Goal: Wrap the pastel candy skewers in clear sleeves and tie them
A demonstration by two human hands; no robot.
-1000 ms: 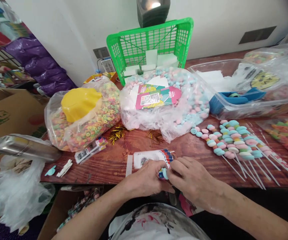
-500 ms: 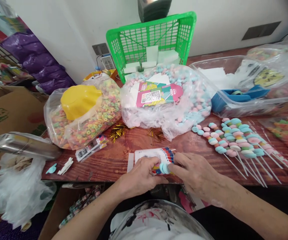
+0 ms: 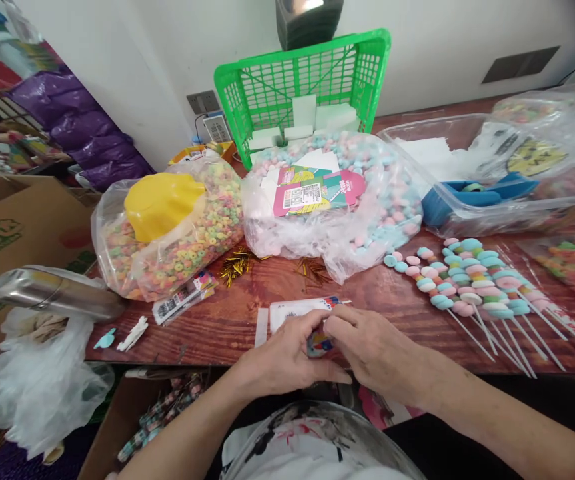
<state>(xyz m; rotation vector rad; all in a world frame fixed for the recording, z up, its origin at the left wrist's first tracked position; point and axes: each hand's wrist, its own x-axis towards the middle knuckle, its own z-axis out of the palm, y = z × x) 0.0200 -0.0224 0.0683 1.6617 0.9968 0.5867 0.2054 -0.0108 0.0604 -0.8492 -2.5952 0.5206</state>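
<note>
Person's two hands at the near edge of a wooden table (image 3: 237,320). The fingers of the left hand (image 3: 287,357) grasp a small colourful packet (image 3: 318,343), which lies between the two hands, just in front of a stack of white bags (image 3: 294,310). The fingers of the right hand (image 3: 372,353) are bent against the packet; whether they grip it cannot be told. To the right, candy skewers (image 3: 474,277) lie on the table; beyond stands a green basket (image 3: 297,63).
</note>
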